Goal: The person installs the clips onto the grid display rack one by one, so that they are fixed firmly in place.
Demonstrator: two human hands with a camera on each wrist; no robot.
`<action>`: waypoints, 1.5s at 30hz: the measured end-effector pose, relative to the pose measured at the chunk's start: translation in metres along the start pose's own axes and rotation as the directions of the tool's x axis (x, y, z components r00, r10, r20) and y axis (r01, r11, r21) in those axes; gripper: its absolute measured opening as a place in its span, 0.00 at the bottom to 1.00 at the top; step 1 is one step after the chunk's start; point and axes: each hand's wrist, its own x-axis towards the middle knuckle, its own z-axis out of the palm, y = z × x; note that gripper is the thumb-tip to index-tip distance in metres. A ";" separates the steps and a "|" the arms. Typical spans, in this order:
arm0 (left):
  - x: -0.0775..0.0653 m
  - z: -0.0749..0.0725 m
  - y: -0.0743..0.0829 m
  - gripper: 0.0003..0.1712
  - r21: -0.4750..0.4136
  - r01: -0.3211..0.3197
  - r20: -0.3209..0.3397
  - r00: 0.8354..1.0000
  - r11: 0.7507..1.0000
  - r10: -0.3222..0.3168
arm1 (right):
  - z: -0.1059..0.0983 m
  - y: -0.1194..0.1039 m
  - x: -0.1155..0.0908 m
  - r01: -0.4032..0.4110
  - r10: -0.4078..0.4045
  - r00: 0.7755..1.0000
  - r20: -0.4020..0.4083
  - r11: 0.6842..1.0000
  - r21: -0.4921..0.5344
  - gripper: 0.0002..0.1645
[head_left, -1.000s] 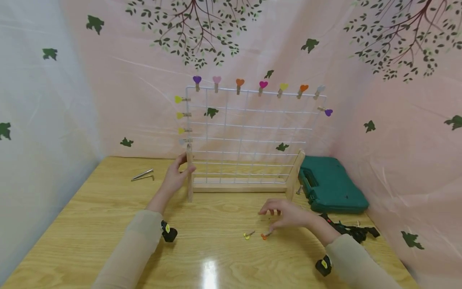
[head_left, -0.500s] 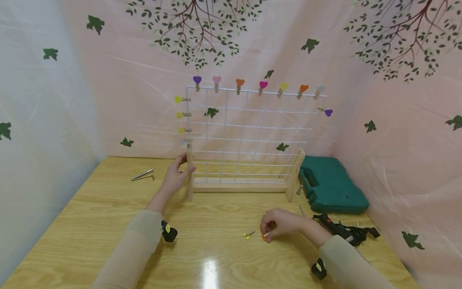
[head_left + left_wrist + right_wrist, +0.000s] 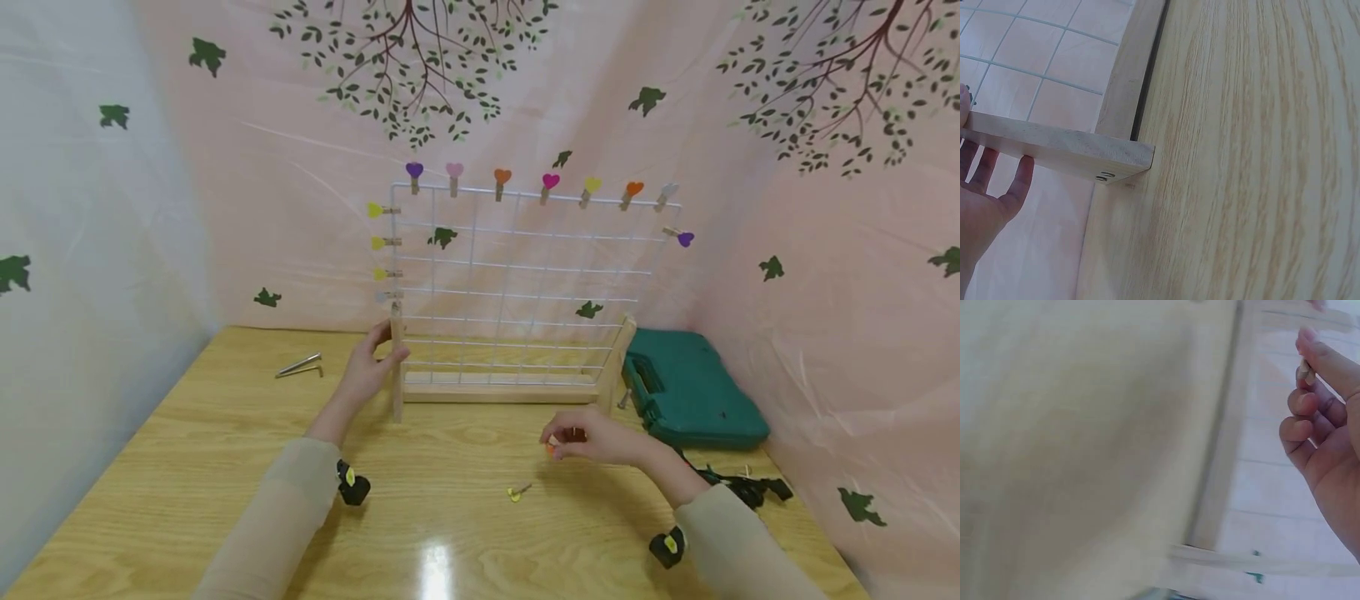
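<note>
A white wire grid stands upright in a wooden stand, with heart clothespins along its top and down both sides. My left hand grips the stand's left wooden post; in the left wrist view the thumb is on one face of the post and the fingers on the other. Above the table, in front of the stand's right end, my right hand pinches an orange heart clothespin, partly hidden by the fingers. The right wrist view shows its wooden end between thumb and fingertips. A yellow heart clothespin lies nearby.
A green plastic case lies right of the stand, with a bolt beside it. Black tool-like items lie behind my right wrist. Metal hex keys rest at the left. Printed cloth hangs around the table.
My right hand has come down on the orange clothespin, pinched it and lifted it off the table toward the stand. My left hand keeps its grip on the post. The view has shifted slightly.
</note>
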 end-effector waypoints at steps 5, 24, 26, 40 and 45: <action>0.002 0.000 -0.006 0.35 -0.029 0.002 0.000 1.000 1.000 -0.002 | -0.032 -0.028 -0.001 0.008 -0.018 0.983 -0.182 0.998 -0.055 0.14; 0.010 0.001 -0.029 0.34 0.022 -0.015 -0.028 0.999 1.000 0.016 | -0.120 -0.020 -0.015 0.242 0.177 0.456 -0.872 0.919 0.313 0.11; 0.010 0.000 -0.029 0.34 0.022 -0.015 -0.028 0.999 1.000 0.015 | -0.127 -0.019 -0.014 0.211 0.244 0.388 -0.889 0.915 0.344 0.13; 0.009 0.001 -0.027 0.34 0.022 -0.025 -0.034 0.999 0.999 0.026 | -0.163 -0.013 -0.003 0.187 0.542 0.184 -0.820 0.800 0.571 0.21; 0.009 0.001 -0.027 0.35 0.018 -0.030 -0.026 0.999 0.999 0.030 | -0.169 -0.008 0.002 0.112 0.587 0.192 -0.787 0.783 0.611 0.18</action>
